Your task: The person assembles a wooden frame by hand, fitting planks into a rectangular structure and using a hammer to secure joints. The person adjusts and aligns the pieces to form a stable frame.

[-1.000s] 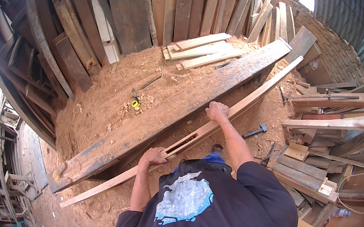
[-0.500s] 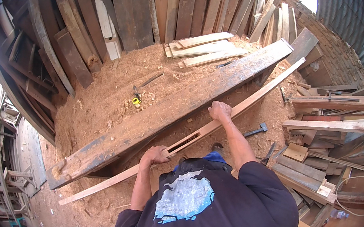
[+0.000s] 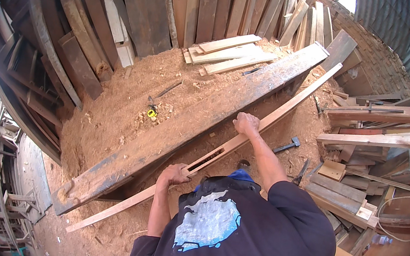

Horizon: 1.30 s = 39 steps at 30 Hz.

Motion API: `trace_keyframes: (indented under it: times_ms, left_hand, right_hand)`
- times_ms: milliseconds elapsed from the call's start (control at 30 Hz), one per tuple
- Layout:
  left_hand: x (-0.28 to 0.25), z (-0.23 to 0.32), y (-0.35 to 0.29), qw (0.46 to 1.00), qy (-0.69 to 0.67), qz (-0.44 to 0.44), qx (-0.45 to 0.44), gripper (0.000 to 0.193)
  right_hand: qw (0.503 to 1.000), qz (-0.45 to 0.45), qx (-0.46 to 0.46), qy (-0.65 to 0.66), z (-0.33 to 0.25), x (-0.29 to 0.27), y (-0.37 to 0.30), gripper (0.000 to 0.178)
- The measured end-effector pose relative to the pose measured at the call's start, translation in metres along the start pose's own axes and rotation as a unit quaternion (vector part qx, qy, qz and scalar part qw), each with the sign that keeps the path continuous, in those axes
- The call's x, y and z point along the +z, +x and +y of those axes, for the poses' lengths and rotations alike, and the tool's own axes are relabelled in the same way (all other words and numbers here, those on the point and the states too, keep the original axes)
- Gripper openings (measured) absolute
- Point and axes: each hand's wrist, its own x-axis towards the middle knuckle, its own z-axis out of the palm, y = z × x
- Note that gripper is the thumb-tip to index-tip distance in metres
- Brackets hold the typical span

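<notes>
Little has shifted since half a second ago; we keep both hands on the slim slotted plank [image 3: 222, 151]. Hammer [image 3: 287, 145] lies right of it in sawdust, tape measure [image 3: 152, 113] far left, broad dark beam [image 3: 184, 125] just beyond. Plank runs near-left to far-right. Left hand [image 3: 174, 173] and right hand [image 3: 246, 123] curl closed over it.
</notes>
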Motion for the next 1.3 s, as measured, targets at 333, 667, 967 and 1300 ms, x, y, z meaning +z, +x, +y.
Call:
trace_keyframes:
  times_ms: [333,667,967,1300]
  left_hand:
    - [-0.005,-0.002,0.001,1.0,-0.005,0.002,0.014,0.07]
    - [-0.004,-0.007,0.006,1.0,0.006,0.01,0.011,0.069]
    - [-0.004,0.002,-0.004,1.0,0.001,0.006,0.004,0.067]
    - [-0.002,0.007,-0.006,1.0,0.022,0.012,0.002,0.064]
  right_hand:
    - [1.0,0.008,0.001,0.005,-0.002,0.003,0.006,0.036]
    - [1.0,0.02,-0.009,0.011,-0.001,0.007,0.01,0.037]
    - [1.0,0.02,-0.002,0.002,-0.001,0.005,0.003,0.037]
    - [1.0,0.016,0.002,0.007,0.001,-0.003,-0.004,0.038]
